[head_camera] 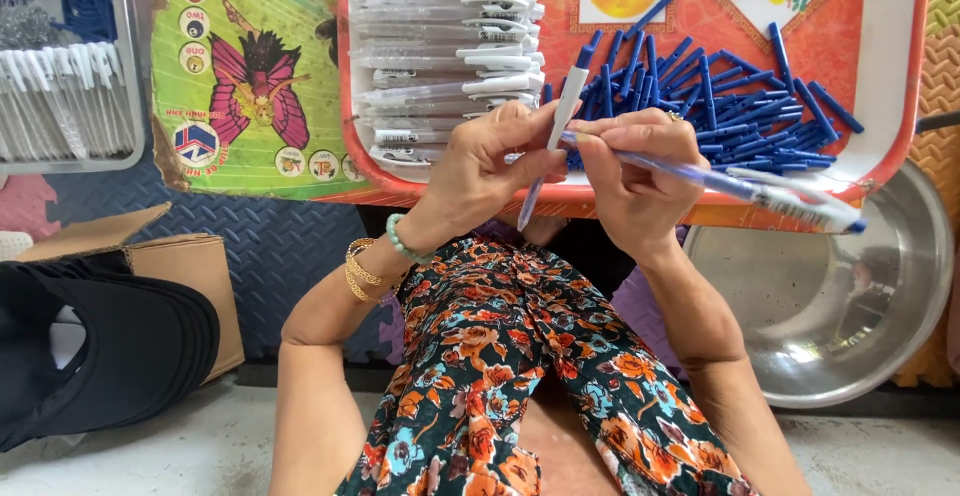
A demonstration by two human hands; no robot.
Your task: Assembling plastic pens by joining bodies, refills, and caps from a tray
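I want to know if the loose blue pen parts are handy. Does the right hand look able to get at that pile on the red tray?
Probably yes. The right hand is just in front of the pile of blue pen parts on the red tray, with nothing between them, though its grip is taken up by several pens.

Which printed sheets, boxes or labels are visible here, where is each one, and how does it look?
Green poster: flat, upper left, with a pink butterfly figure and round badges.
Orange tray: top centre to right, with a yellow and red picture under the blue pen parts.
Cardboard box: left, plain brown, flap open.
Clear pen barrels: stacked on the tray's left side, each with a small printed label.
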